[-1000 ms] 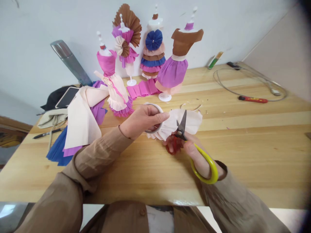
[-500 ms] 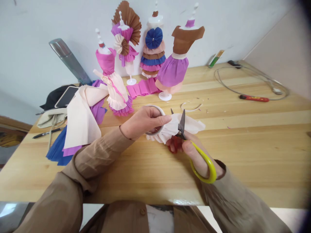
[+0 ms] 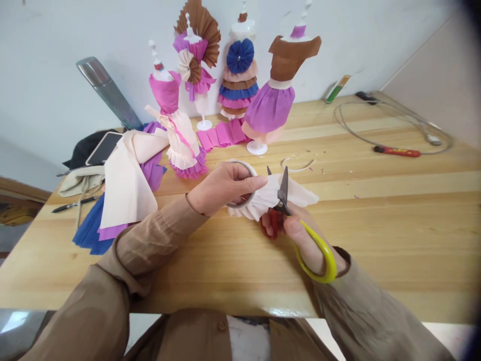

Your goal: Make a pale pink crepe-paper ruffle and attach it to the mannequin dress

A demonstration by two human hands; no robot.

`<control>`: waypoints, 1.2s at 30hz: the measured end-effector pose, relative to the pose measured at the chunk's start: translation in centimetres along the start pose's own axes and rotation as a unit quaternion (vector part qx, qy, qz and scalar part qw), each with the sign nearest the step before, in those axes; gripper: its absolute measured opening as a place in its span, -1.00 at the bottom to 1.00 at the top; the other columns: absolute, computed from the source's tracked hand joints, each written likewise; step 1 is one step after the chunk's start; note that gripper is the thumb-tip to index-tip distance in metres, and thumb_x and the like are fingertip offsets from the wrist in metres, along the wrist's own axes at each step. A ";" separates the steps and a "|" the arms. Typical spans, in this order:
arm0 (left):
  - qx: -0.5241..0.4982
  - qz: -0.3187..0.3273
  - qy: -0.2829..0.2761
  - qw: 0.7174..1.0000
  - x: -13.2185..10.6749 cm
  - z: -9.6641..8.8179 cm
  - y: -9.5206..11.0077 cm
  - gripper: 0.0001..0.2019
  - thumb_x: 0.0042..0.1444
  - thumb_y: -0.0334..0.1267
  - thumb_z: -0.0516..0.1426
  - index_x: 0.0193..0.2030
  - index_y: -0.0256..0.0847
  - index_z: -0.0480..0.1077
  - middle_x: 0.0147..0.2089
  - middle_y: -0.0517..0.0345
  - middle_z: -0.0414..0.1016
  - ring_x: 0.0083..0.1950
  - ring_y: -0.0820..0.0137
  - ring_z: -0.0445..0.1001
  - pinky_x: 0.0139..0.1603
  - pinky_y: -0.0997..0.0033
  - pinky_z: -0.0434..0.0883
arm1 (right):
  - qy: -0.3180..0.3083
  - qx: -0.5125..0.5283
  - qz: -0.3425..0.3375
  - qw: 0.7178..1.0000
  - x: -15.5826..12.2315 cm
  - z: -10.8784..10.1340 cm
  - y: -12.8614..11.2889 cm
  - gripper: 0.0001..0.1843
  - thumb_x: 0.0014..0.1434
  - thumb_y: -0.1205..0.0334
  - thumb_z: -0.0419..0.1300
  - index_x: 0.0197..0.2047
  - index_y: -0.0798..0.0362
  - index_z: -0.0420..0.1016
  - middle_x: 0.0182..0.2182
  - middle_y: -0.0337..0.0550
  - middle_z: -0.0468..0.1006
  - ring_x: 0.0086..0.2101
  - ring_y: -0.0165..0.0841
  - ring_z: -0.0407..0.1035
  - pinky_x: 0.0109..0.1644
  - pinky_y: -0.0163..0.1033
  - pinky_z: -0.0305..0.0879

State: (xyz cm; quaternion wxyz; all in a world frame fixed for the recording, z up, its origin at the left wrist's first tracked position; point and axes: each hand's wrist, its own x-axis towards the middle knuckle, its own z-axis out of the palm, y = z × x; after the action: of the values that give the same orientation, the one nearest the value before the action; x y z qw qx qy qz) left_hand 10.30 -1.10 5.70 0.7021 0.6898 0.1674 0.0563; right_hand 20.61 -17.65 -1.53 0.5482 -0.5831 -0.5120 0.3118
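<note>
My left hand [image 3: 225, 188] is closed on a roll of tape [image 3: 245, 200], with the thumb pressed toward a gathered piece of white crepe paper [image 3: 259, 200]. A pair of scissors [image 3: 282, 198] with one yellow and one red handle is in my right hand [image 3: 302, 235], blades apart and pointing away from me. The white paper lies behind and beside the blades, and its plain end reaches to the right past them. Fingers of my right hand are partly hidden under the paper and the red handle.
Several small mannequins in paper dresses, one in a brown top [image 3: 289, 60], stand along the wall. Paper sheets [image 3: 130, 175], a phone [image 3: 103, 148] and a pen [image 3: 75, 204] lie at left. A cable [image 3: 340, 118] and a red-handled tool [image 3: 397, 151] lie at right. Paper scraps [image 3: 298, 164] are scattered beyond my hands.
The whole view has shifted slightly. Both hands keep nearly the same pose, and the scissor blades remain apart beside the white paper.
</note>
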 end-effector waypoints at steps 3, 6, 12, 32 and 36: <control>0.000 -0.001 0.003 1.000 0.0 0.0 0.0 -0.44 -0.12 0.11 0.34 -0.67 -0.27 0.18 -0.70 0.34 0.13 -0.66 0.68 0.07 -0.65 0.58 -0.01 | -0.010 -0.003 0.003 1.000 0.0 -0.1 0.1 -0.39 0.26 -0.36 -0.13 -0.32 0.04 0.30 -0.51 -0.22 0.32 -0.48 -0.36 0.16 -0.39 -0.17 0.06; -0.001 -0.011 0.002 1.000 0.0 0.0 0.0 -0.46 -0.10 0.09 0.34 -0.67 -0.27 0.18 -0.71 0.34 0.12 -0.66 0.68 0.06 -0.65 0.58 -0.02 | -0.008 -0.005 0.008 1.000 0.0 -0.1 0.2 -0.39 0.25 -0.38 -0.13 -0.36 0.02 0.27 -0.52 -0.23 0.29 -0.48 -0.36 0.16 -0.41 -0.18 0.06; -0.010 -0.006 -0.005 1.000 -0.1 0.1 0.0 -0.44 -0.13 0.10 0.35 -0.67 -0.26 0.16 -0.71 0.35 0.10 -0.66 0.68 0.04 -0.65 0.58 -0.03 | -0.016 0.001 0.019 1.000 -0.1 -0.1 0.1 -0.37 0.24 -0.39 -0.15 -0.42 0.01 0.27 -0.55 -0.23 0.28 -0.50 -0.36 0.16 -0.44 -0.19 0.06; -0.014 -0.020 -0.006 1.000 0.0 0.0 0.0 -0.43 -0.13 0.11 0.36 -0.67 -0.27 0.16 -0.71 0.36 0.10 -0.67 0.69 0.02 -0.64 0.57 -0.07 | 0.001 0.047 0.034 0.998 -0.4 0.0 -0.1 -0.35 0.24 -0.38 -0.11 -0.54 0.00 0.25 -0.70 -0.26 0.28 -0.63 -0.41 0.16 -0.52 -0.20 0.01; -0.022 -0.020 -0.003 1.000 0.1 0.0 0.0 -0.40 -0.21 0.16 0.36 -0.68 -0.27 0.16 -0.72 0.36 0.10 -0.67 0.69 0.03 -0.65 0.57 -0.06 | 0.022 0.069 0.052 0.996 -0.5 0.2 -0.3 -0.40 0.25 -0.34 -0.06 -0.51 0.00 0.29 -0.76 -0.30 0.25 -0.71 -0.43 0.11 -0.62 -0.22 -0.05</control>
State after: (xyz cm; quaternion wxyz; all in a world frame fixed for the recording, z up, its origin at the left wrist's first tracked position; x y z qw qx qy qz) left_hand 10.33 -1.04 5.72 0.7185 0.6708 0.1783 0.0440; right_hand 20.21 -18.07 -1.41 0.5811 -0.5767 -0.4460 0.3616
